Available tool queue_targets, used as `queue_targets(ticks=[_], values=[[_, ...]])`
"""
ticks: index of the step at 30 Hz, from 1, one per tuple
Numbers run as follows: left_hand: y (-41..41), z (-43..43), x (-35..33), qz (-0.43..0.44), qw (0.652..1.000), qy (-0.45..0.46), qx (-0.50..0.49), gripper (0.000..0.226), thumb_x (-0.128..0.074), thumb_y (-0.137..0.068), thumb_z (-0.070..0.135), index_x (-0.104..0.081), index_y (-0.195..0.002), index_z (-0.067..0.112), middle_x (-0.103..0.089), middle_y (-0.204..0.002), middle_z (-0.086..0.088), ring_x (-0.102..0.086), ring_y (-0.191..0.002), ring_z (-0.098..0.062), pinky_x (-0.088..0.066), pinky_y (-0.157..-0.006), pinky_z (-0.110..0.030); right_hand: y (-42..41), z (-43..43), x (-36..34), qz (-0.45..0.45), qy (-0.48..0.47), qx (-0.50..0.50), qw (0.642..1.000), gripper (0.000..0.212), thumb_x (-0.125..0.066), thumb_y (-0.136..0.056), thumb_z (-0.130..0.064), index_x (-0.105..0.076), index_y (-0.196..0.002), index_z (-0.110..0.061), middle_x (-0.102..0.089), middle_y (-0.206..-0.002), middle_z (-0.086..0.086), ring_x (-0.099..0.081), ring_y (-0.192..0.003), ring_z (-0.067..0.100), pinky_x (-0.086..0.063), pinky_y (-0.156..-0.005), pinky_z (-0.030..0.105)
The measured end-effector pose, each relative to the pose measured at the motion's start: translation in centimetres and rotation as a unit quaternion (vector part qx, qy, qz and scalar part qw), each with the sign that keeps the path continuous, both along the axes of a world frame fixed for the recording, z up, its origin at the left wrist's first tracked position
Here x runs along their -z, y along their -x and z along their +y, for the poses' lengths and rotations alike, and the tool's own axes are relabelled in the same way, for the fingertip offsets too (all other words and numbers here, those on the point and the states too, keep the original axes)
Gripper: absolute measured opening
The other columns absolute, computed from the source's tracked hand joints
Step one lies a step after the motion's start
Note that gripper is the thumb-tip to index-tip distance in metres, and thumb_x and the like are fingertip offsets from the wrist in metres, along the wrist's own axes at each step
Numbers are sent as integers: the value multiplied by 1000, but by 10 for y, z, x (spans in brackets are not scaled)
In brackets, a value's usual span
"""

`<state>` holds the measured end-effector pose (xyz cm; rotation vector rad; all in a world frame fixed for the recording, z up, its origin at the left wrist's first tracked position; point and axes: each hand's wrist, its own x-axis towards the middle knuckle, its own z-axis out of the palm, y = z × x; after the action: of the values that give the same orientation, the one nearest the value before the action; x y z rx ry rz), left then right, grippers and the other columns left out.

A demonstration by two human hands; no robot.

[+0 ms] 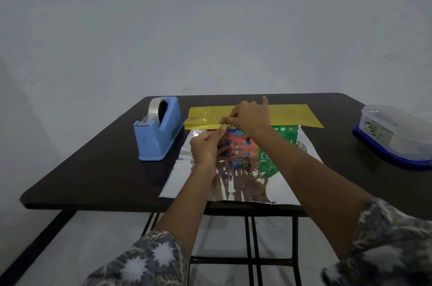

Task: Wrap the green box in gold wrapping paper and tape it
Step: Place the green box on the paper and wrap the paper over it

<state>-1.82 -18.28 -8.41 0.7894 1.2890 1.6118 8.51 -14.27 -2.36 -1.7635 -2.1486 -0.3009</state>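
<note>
Sleeves (145, 260) are seen nearest; gold paper (203, 117) is pinched at its edge by left hand (205, 145) and right hand (250, 117), likely to be pulled taut over the green box (282, 136).

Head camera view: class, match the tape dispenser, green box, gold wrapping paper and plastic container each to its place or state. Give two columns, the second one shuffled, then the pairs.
Things
1. tape dispenser
2. green box
3. gold wrapping paper
4. plastic container

Places or states
a. at the right edge of the table
b. edge pinched by the left hand and the right hand
c. left of the paper, blue
d. partly under the folded gold flap

Pairs: 1-c, 2-d, 3-b, 4-a
</note>
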Motion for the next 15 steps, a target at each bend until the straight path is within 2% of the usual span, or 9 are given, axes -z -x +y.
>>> queue_targets(ticks=[2,4,6,8,10,12,15], values=[[0,1,-2,2,1000,13,-4,13,-76,-78,14,-66,-71,8,-69,-76,-10,-66,-61,-14,-56,-55,-24,0,-1,2,10,-8,2,1000,57,-43,-84,-69,-73,-101,-25,-71,-96,4,-63,-101,22,-11,-116,49],[-1,3,-4,15,999,35,-17,18,-78,-76,15,-64,-67,8,-69,-68,-8,-65,-53,-15,-58,-55,-30,-1,-1,5,19,-12,8,1000,57,-43,-83,-70,-72,-103,-25,-71,-96,5,-64,-100,22,-11,-116,49],[-1,6,-2,42,997,56,-34,24,-81,-73,22,-62,-64,10,-70,-68,-9,-68,-59,-21,-60,-63,-40,-1,-2,7,19,-17,15,1000,59,-42,-82,-72,-72,-103,-26,-71,-95,4,-64,-98,21,-11,-116,49],[-1,7,-1,69,994,67,-52,28,-82,-71,29,-62,-63,10,-70,-67,-8,-69,-65,-24,-59,-68,-43,0,-1,8,26,-20,19,999,58,-43,-81,-72,-72,-102,-27,-71,-93,4,-64,-97,21,-11,-115,50],[0,9,0,116,988,83,-63,39,-83,-65,40,-66,-72,6,-70,-72,-8,-70,-71,-26,-58,-71,-42,1,-1,7,36,-18,25,999,57,-44,-80,-72,-74,-100,-27,-71,-90,3,-65,-96,21,-9,-115,51],[4,10,1,182,976,113,-49,54,-83,-63,44,-65,-88,-1,-70,-85,-6,-68,-82,-26,-55,-73,-35,2,-1,7,44,-10,34,998,57,-45,-80,-72,-74,-98,-26,-71,-89,4,-65,-96,22,-8,-115,52],[6,3,-4,273,951,136,-42,50,-80,-72,38,-62,-102,2,-67,-102,-9,-64,-95,-29,-45,-70,-30,3,-2,6,51,-5,33,998,55,-47,-81,-70,-74,-97,-25,-71,-89,5,-64,-98,22,-8,-116,52]])
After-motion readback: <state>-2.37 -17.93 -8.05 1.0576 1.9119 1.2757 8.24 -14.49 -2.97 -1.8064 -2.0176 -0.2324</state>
